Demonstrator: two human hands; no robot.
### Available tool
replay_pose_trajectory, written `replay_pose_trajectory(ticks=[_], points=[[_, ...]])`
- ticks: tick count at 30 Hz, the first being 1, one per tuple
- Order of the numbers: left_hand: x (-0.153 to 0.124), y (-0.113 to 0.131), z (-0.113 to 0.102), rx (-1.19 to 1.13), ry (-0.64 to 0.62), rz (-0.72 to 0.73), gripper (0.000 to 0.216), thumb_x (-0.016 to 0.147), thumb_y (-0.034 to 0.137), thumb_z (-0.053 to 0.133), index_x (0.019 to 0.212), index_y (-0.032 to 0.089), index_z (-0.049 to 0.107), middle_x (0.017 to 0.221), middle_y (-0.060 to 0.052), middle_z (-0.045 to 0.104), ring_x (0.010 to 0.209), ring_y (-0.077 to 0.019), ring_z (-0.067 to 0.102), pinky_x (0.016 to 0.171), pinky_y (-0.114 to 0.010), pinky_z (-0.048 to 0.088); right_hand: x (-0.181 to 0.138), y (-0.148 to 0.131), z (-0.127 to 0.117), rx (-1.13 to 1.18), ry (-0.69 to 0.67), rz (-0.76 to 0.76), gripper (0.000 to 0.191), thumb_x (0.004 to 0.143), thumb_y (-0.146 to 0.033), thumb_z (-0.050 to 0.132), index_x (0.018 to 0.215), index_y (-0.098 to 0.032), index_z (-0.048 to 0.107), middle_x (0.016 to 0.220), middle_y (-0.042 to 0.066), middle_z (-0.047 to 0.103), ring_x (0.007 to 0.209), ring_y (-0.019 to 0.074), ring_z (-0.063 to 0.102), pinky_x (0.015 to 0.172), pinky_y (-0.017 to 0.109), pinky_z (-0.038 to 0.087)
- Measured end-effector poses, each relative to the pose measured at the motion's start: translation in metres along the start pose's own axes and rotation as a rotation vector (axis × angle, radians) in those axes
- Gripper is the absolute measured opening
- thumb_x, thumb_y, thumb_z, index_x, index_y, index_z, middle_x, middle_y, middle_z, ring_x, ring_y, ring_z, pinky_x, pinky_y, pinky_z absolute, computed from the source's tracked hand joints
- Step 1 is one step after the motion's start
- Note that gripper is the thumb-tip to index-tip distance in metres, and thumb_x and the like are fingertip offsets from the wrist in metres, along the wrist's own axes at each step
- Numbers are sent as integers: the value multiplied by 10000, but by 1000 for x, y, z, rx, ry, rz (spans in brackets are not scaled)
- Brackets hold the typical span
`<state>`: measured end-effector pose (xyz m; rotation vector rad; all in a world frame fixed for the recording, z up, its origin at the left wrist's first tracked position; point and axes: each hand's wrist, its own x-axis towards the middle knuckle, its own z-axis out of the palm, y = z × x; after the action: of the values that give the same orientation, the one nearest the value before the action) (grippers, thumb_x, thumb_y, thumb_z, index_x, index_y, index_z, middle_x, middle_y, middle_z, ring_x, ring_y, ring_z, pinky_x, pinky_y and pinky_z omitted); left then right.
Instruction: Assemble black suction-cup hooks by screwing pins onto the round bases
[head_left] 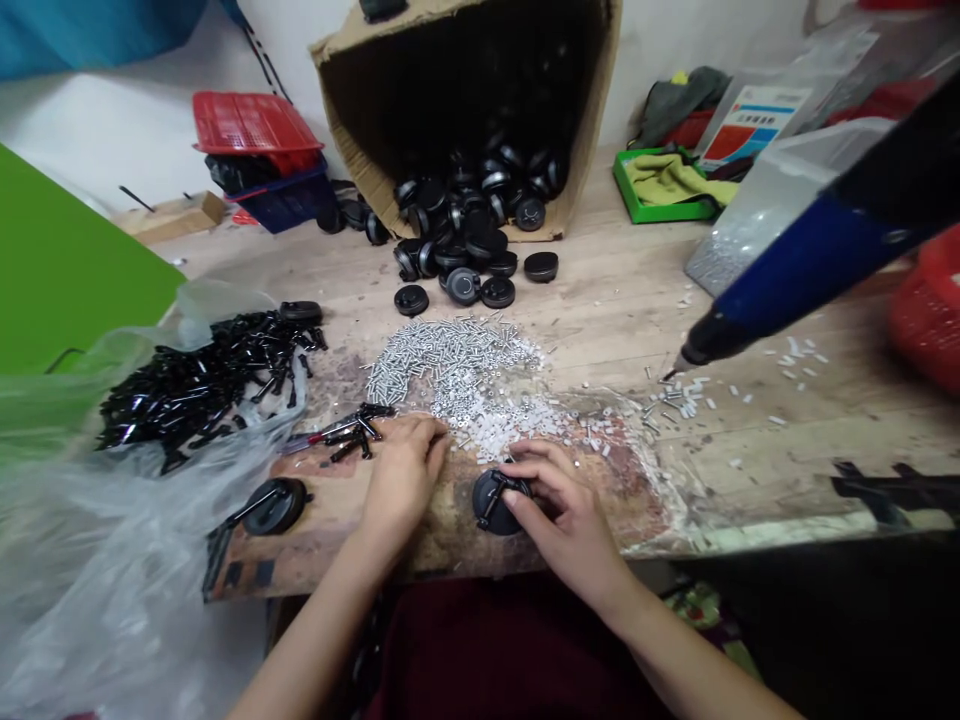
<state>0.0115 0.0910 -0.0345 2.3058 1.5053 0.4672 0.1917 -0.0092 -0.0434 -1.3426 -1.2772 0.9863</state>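
My right hand (pixel 559 510) grips a round black disc part (pixel 495 500) with a black lever on top, near the bench's front edge. My left hand (pixel 405 470) rests fingers-down at the edge of a heap of small silver screws and white spacers (pixel 457 375), fingertips pinched together; what they hold is hidden. A few black lever pieces (pixel 352 428) lie just left of that hand. Another assembled disc with a lever (pixel 274 505) sits further left on the bench.
A tipped cardboard box (pixel 465 100) spills several black discs (pixel 465 255) at the back. Black lever parts (pixel 202 385) lie on a clear plastic bag at left. A blue and black power screwdriver (pixel 810 270) hangs at right. Red baskets, a green tray and a green board surround the bench.
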Motion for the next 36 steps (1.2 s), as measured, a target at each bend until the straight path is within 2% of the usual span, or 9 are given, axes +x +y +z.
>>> replay_pose_trajectory(ticks=[3,7,14,20,26,36], points=[[1,0,1,6,-6,10,149,861,208,461,846,185,607,911,-69,657,904,-221,592,834,-355,452,-1,2,1,72,-16,18,175,852,-217,568,1005,-240,651,1127,61,535,1049,164,576,847,294,533],[1,-2,-5,2,-33,38,154,866,225,471,841,196,619,882,-45,669,874,-192,611,810,-313,467,1,4,6,136,-40,28,178,856,-219,564,1013,-236,646,1131,61,521,1054,158,568,863,297,539],[29,-16,-23,120,78,-28,216,875,256,436,926,168,627,936,-96,664,889,-234,601,836,-364,448,6,2,11,194,-42,19,157,845,-227,590,991,-232,646,1102,50,499,1030,147,571,853,291,549],[48,-22,-25,199,-19,18,198,836,191,456,881,185,649,907,-81,676,860,-231,609,796,-336,454,8,5,11,195,-51,29,163,846,-240,588,998,-236,646,1099,53,500,1006,148,576,848,302,554],[53,-20,-20,231,-94,64,205,843,179,454,860,192,658,882,-69,667,858,-209,604,813,-313,451,9,6,15,175,-57,39,153,829,-232,602,974,-239,652,1073,50,509,1002,148,576,805,274,557],[48,-21,-31,261,-40,13,214,871,189,418,914,176,627,922,-85,649,881,-217,600,810,-324,459,9,9,19,184,-56,28,162,833,-217,599,982,-257,646,1069,46,513,996,148,575,826,298,548]])
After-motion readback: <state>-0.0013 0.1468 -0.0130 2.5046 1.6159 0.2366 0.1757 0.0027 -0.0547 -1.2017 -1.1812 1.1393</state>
